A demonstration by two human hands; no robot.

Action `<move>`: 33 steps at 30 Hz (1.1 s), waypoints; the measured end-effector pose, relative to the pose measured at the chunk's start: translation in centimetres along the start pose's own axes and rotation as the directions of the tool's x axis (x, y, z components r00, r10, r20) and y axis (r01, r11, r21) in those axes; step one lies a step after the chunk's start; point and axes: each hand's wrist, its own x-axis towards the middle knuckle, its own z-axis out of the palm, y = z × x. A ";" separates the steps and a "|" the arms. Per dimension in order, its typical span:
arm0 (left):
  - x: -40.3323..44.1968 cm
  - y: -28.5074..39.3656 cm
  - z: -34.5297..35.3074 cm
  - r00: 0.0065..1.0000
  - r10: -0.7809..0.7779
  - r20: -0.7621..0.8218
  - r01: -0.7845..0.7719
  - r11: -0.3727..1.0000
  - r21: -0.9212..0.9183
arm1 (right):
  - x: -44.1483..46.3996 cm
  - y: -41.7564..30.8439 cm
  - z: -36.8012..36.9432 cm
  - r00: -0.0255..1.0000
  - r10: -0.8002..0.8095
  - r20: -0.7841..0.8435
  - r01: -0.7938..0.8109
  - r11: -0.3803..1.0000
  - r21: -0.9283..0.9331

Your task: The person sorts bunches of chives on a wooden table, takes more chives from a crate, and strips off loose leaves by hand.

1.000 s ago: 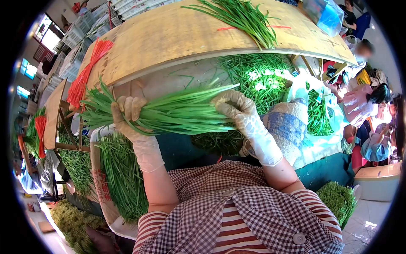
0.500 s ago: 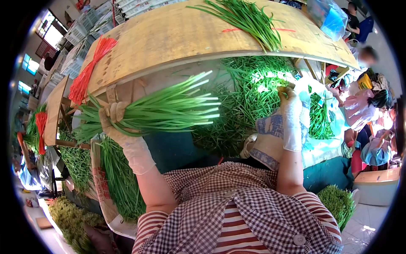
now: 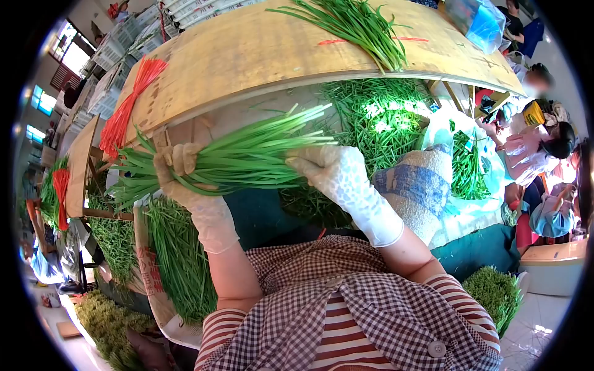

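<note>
A bunch of long green stalks (image 3: 247,157) lies sideways in front of me, its pale cut ends toward the right. My left hand (image 3: 182,170), in a whitish glove, is wrapped round the bunch near its leafy left end. My right hand (image 3: 331,167), also gloved, is at the pale ends with its fingers pressed together; they are slightly blurred, and what they pinch is hidden. On the wooden board (image 3: 229,55) beyond lies another bunch of stalks (image 3: 352,28) across a red tie. A bundle of red ties (image 3: 133,105) hangs over the board's left edge.
Loose green stalks (image 3: 387,130) are heaped under the board. A container of stalks (image 3: 142,247) stands at my left, and a plastic bag (image 3: 495,167) with greens at my right. White crates (image 3: 111,52) are stacked at the back left. Several people sit at the right.
My right hand moved off the bunch to the right, over the loose heap, and has come back to the stalk ends. My left hand has kept its hold on the bunch.
</note>
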 end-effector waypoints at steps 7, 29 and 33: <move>-0.1 -0.5 -0.6 0.998 -0.064 -0.001 0.064 0.998 0.019 | 0.9 -0.8 0.6 0.996 -0.041 0.083 0.048 0.995 -0.085; -0.4 2.6 -2.3 0.901 0.152 -0.407 -0.017 0.948 0.316 | 1.0 4.6 -2.5 0.986 -0.120 0.113 0.133 0.984 -0.115; -0.4 3.0 -3.1 0.929 0.075 -0.363 0.001 0.979 0.204 | 0.9 4.5 -2.8 0.974 -0.047 0.223 0.031 0.997 0.074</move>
